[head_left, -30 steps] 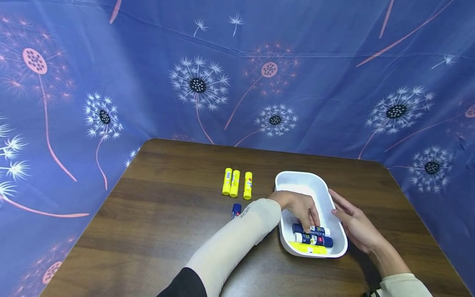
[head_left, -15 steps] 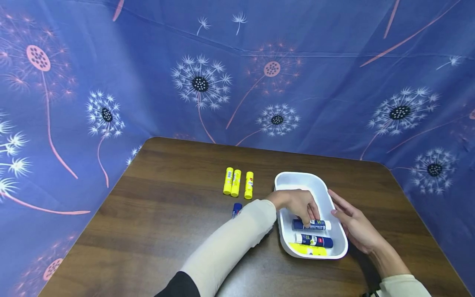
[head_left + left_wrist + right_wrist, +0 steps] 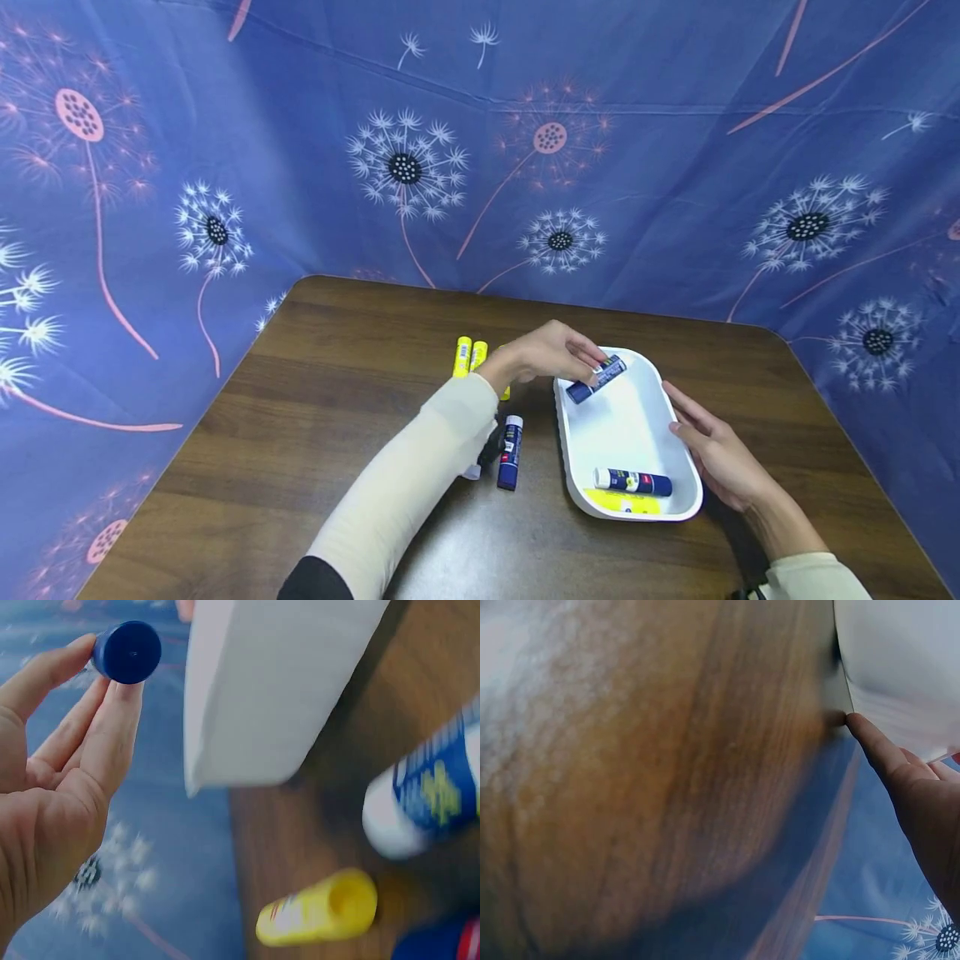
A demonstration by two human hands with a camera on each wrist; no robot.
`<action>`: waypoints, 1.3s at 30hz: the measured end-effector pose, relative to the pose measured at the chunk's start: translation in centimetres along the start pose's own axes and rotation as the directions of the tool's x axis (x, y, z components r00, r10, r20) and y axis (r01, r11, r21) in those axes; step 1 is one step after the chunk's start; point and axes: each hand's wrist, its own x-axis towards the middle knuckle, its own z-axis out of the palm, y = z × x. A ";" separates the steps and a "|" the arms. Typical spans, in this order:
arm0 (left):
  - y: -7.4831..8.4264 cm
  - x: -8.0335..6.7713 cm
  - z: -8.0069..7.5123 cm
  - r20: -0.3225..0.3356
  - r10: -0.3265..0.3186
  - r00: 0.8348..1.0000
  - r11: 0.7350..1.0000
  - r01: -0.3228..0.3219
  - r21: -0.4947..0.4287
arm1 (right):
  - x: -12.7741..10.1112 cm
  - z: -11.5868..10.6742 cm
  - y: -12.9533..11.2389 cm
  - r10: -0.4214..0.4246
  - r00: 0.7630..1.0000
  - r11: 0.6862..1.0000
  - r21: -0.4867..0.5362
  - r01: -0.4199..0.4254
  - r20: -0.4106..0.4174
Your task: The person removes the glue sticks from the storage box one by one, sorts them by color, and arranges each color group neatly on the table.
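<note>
Above the far end of a white tray (image 3: 678, 492) on a brown table (image 3: 300, 433), the left hand (image 3: 551, 352) pinches a blue glue stick (image 3: 596, 379) in its fingertips. The right hand (image 3: 716, 450) rests with straight fingers against the tray's right side. Inside lie a blue stick (image 3: 633, 481) and a yellow one (image 3: 622, 502). Another blue stick (image 3: 511, 452) and yellow sticks (image 3: 461, 357) lie on the table left of the tray.

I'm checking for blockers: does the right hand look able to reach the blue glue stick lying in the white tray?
Probably yes. The right hand rests against the white tray, the blue glue stick lies uncovered nearby, and the left hand is at the far end.
</note>
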 end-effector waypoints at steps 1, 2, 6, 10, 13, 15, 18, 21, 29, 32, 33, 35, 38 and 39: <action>0.0 -0.6 -0.7 -0.023 -0.007 1.000 1.000 0.007 -0.025 | 0.0 0.0 0.0 -0.001 1.000 1.000 -0.004 0.001 -0.002; 0.0 -1.1 -1.3 -0.044 -0.013 0.999 0.999 0.010 -0.051 | -0.1 -0.1 0.0 -0.004 1.000 1.000 -0.004 0.004 -0.002; -0.6 -3.4 -3.3 -0.124 -0.031 0.992 0.994 0.018 -0.107 | -0.2 -0.4 0.0 -0.013 1.000 1.000 -0.014 0.013 -0.005; -1.8 -5.0 -4.3 -0.190 -0.069 0.979 0.988 0.040 -0.148 | -0.4 -0.6 0.0 -0.007 1.000 0.999 -0.045 0.006 -0.016; -2.8 -6.0 -4.8 -0.239 -0.096 0.966 0.984 0.057 -0.166 | -0.4 -0.6 0.0 -0.007 1.000 0.998 -0.061 0.006 -0.016; -3.4 -6.7 -5.0 -0.274 -0.103 0.956 0.983 0.056 -0.175 | -0.3 -0.5 0.0 -0.005 1.000 0.999 -0.053 0.004 -0.011; -4.3 -7.8 -5.0 -0.321 -0.110 0.941 0.979 0.047 -0.198 | -0.2 -0.3 0.0 0.003 1.000 0.999 -0.034 -0.003 -0.004; -5.1 -9.1 -4.8 -0.368 -0.113 0.923 0.976 0.035 -0.213 | -0.1 -0.1 0.0 0.011 1.000 1.000 -0.029 -0.011 -0.001; -8.2 -13.4 -4.8 -0.462 -0.186 0.867 0.956 0.052 -0.288 | 0.1 -0.1 0.1 -0.005 1.000 0.999 -0.039 0.005 -0.005; -9.6 -14.8 -4.9 -0.491 -0.185 0.851 0.957 0.043 -0.285 | 0.0 -0.3 0.2 -0.012 1.000 0.999 -0.040 0.012 -0.004; -10.0 -15.2 -4.9 -0.501 -0.175 0.847 0.961 0.038 -0.272 | 0.0 -0.3 0.2 -0.012 1.000 0.999 -0.041 0.012 -0.003; -10.6 -16.0 -4.7 -0.519 -0.150 0.842 0.974 0.034 -0.226 | -0.1 -0.4 0.1 -0.016 1.000 0.999 -0.038 0.016 0.002; -11.2 -17.1 -4.4 -0.539 -0.131 0.832 0.985 0.046 -0.168 | 0.0 -0.3 0.0 -0.011 1.000 0.999 -0.042 0.011 0.005; -11.4 -17.4 -4.2 -0.547 -0.135 0.826 0.985 0.054 -0.163 | 0.1 -0.2 -0.1 -0.009 1.000 0.999 -0.046 0.009 0.003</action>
